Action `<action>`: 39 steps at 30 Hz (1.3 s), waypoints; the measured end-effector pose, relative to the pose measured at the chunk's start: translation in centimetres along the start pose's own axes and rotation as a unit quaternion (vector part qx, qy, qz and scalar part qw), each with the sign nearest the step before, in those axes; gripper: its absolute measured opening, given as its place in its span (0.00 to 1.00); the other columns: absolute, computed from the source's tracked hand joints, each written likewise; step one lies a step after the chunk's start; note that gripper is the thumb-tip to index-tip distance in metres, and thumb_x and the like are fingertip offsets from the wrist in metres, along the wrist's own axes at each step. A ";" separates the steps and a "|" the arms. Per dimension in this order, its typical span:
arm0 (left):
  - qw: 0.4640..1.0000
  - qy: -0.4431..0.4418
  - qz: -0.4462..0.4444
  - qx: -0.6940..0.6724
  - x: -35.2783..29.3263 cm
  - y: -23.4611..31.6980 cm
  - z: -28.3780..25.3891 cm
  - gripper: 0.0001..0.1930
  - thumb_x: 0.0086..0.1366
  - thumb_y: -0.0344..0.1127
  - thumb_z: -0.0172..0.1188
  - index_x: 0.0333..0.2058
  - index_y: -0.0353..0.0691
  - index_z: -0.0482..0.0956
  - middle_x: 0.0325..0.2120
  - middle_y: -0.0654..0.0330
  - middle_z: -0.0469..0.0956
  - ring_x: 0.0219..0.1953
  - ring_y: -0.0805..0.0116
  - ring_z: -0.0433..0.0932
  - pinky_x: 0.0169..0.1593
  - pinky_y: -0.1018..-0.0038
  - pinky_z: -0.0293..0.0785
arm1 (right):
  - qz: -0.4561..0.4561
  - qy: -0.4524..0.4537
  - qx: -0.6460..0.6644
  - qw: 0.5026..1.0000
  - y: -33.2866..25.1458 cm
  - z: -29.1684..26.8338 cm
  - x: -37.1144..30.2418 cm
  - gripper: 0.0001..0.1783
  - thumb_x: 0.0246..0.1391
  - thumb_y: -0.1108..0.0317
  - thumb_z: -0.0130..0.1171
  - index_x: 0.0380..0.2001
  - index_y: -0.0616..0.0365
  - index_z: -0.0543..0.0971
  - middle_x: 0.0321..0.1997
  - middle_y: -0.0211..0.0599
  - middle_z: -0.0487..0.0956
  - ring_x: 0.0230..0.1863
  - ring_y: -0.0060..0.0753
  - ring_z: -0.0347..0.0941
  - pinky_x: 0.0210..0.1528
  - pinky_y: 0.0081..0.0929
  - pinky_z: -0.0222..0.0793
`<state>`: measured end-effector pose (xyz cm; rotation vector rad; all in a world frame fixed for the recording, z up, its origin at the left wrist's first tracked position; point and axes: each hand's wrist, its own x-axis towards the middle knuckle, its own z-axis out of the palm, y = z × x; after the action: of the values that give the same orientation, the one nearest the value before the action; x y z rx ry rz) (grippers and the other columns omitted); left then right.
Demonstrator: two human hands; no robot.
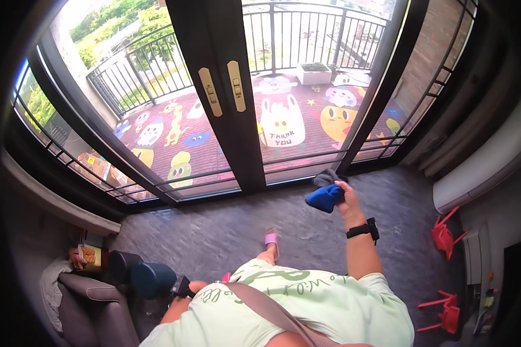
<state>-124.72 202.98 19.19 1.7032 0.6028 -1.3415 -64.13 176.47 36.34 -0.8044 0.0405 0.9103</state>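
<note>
My right hand (345, 199) is raised in front of me to the right, its fingers closed on a soft fabric item. A blue part (324, 198) hangs below the fingers, and a dark grey part (326, 177) sticks out above; whether they are one piece or two I cannot tell. A black band with a small device (364, 230) circles that wrist. Low on the left, my left hand (195, 287) is mostly hidden beside my pale green shirt, with a dark device (181, 287) at its wrist. Its fingers do not show well enough to read.
Ahead stands a black-framed glass door (228, 115) with two gold handles, a balcony with a patterned mat (208, 139) beyond it. A grey armchair (92, 289) and dark teal round stool (152, 280) are at left. Red folding stools (444, 237) stand at right on the grey floor (202, 231).
</note>
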 end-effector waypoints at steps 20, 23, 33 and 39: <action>0.441 0.822 0.327 0.152 -15.3 53.3 -42.6 0.24 0.54 0.29 0.59 0.51 0.40 0.66 0.53 0.50 0.64 0.57 0.52 0.61 0.59 0.62 0.57 | -0.454 0.118 0.034 0.882 -38.3 8.1 12.7 0.10 0.49 0.67 0.60 0.34 0.60 0.76 0.33 0.34 0.77 0.35 0.31 0.75 0.43 0.30 0.72; 0.359 0.867 0.302 0.170 -16.5 59.7 -44.6 0.29 0.54 0.32 0.59 0.56 0.40 0.61 0.60 0.49 0.55 0.63 0.49 0.52 0.63 0.57 0.49 | -0.555 0.087 0.072 0.824 -44.2 7.1 14.0 0.11 0.50 0.68 0.59 0.35 0.61 0.76 0.36 0.36 0.78 0.37 0.33 0.75 0.44 0.30 0.72; 0.215 0.945 0.201 0.143 -15.6 67.8 -52.2 0.37 0.62 0.50 0.52 0.63 0.38 0.47 0.65 0.44 0.38 0.66 0.41 0.34 0.63 0.47 0.35 | -0.704 0.145 -0.114 0.686 -55.2 7.0 19.9 0.20 0.49 0.66 0.60 0.45 0.64 0.74 0.44 0.39 0.77 0.45 0.33 0.75 0.49 0.26 0.69; 0.169 0.961 0.164 0.144 -14.3 68.4 -54.1 0.39 0.64 0.57 0.42 0.65 0.40 0.41 0.66 0.47 0.33 0.66 0.41 0.32 0.63 0.45 0.32 | -0.764 0.207 -0.247 0.560 -54.0 10.4 28.8 0.19 0.49 0.74 0.55 0.47 0.66 0.72 0.47 0.52 0.72 0.47 0.48 0.70 0.50 0.36 0.65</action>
<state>-46.27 215.78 57.86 2.5939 0.9376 2.1265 -10.28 184.09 66.17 -1.1572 -0.4784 -1.0317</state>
